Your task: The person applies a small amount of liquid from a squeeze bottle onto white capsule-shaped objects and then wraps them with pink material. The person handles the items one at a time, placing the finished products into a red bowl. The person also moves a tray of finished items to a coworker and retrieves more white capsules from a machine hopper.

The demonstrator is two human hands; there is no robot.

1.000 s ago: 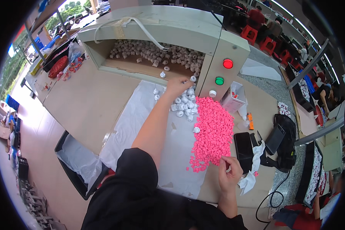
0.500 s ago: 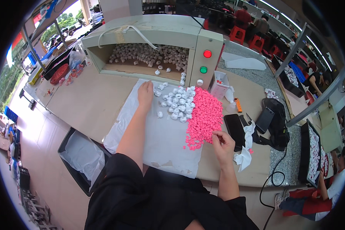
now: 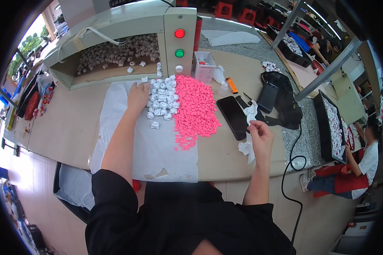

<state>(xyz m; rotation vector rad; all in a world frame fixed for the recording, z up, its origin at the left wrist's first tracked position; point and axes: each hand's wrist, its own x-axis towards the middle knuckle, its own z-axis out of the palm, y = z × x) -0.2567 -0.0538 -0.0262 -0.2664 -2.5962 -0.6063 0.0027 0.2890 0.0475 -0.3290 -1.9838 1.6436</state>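
My left hand (image 3: pixel 138 97) lies on the white sheet (image 3: pixel 157 146), its fingers stretched out against the left edge of a heap of small white knobby pieces (image 3: pixel 161 98). Close against that heap is a wide spread of tiny bright pink pieces (image 3: pixel 195 106). At the right, my right hand (image 3: pixel 261 136) pinches a crumpled white tissue (image 3: pixel 251 111) between thumb and fingers. Parts of the tissue show above and below the hand. A black phone (image 3: pixel 232 117) lies just left of it.
A box-shaped machine (image 3: pixel 180 66) with red and green buttons stands behind, many pale pieces in its opening. To the right lie an orange cutter (image 3: pixel 232 85), a black bag (image 3: pixel 281 100) and a cable (image 3: pixel 291 187). A black bin (image 3: pixel 57 180) stands lower left. Another person (image 3: pixel 364 163) sits far right.
The view has shifted right. My right hand has gone from the pink pieces rightward to the tissue. My left hand has moved toward the white pieces, which now lie closer together.
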